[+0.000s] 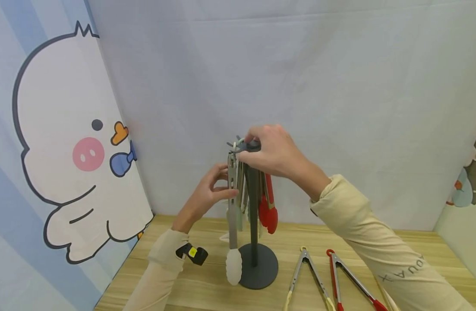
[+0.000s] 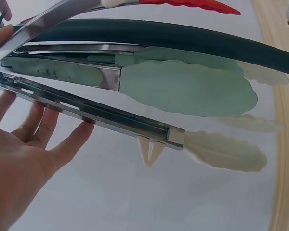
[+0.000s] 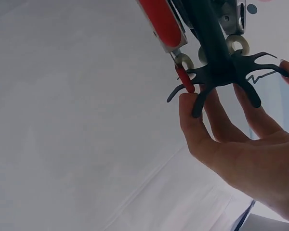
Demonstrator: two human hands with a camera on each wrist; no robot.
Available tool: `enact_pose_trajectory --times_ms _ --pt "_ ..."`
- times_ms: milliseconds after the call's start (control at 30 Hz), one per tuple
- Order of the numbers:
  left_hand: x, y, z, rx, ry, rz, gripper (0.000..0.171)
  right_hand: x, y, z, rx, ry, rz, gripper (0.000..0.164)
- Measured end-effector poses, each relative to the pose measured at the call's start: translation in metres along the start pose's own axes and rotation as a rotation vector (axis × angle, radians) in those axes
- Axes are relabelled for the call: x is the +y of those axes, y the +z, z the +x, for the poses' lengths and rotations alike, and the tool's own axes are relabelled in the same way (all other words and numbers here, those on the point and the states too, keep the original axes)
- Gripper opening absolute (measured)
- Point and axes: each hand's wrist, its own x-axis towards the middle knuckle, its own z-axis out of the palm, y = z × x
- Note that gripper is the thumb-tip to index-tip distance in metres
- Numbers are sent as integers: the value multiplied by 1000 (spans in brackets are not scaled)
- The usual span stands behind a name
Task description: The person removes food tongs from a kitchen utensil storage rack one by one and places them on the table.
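Observation:
Tongs with white, scalloped tips (image 1: 233, 265) hang upright at the left side of a dark hooked stand (image 1: 254, 224). My left hand (image 1: 204, 192) grips their metal arms, thumb on the near arm and fingertips against the other arm (image 2: 101, 115). At the top of the stand, my right hand (image 1: 274, 149) holds the hooked head (image 3: 221, 72), with fingers spread among the curved hooks. Pale rings of hung tongs show at these hooks. Close by hang tongs with green tips (image 2: 192, 89) and tongs with red tips (image 1: 269, 216).
Right of the stand's round base (image 1: 259, 276), tongs with yellow tips (image 1: 316, 276) and tongs with red ends (image 1: 335, 276) lie spread on the wooden table (image 1: 199, 285). A pale cloth wall (image 1: 338, 86) stands behind, and a panel with a cartoon bird (image 1: 59, 108) is at left.

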Motion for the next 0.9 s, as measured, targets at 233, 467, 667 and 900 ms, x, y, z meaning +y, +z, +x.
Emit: enact_pose_trajectory --times_ms 233,467,667,900 --pt "16 5 -8 -55 -60 47 59 -1 -4 1 -36 42 -45 30" --pt "15 8 -12 -74 -49 20 67 -10 -7 4 -84 56 -126 37" --pt "-6 7 -11 -117 -80 35 77 -10 -9 2 -141 39 -106 45" --pt "-10 5 -16 -59 -71 60 75 -7 -10 2 -164 1 -93 42"
